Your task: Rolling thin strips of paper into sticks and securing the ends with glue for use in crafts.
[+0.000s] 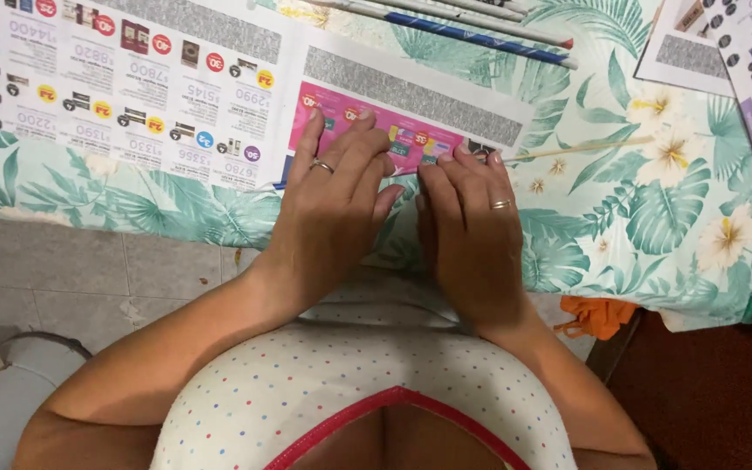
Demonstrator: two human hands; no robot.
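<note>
My left hand (pixel 337 200) and my right hand (pixel 472 226) lie flat, palms down, side by side on a strip of printed advertising paper (pixel 411 104) with a pink band and a grey band. Fingers of both hands press on the strip's near edge, at the table's front. A thin wooden stick (pixel 580 149) pokes out to the right from under my right hand's fingertips. Each hand wears a ring. Whether the paper is rolled around the stick under my fingers is hidden.
A leaf-and-flower patterned tablecloth (pixel 654 218) covers the table. A large catalogue sheet (pixel 132 87) lies at left, rolled paper tubes (pixel 480 35) at the back, more catalogue pages (pixel 741 52) at far right. An orange cloth (pixel 598 315) hangs below the table edge.
</note>
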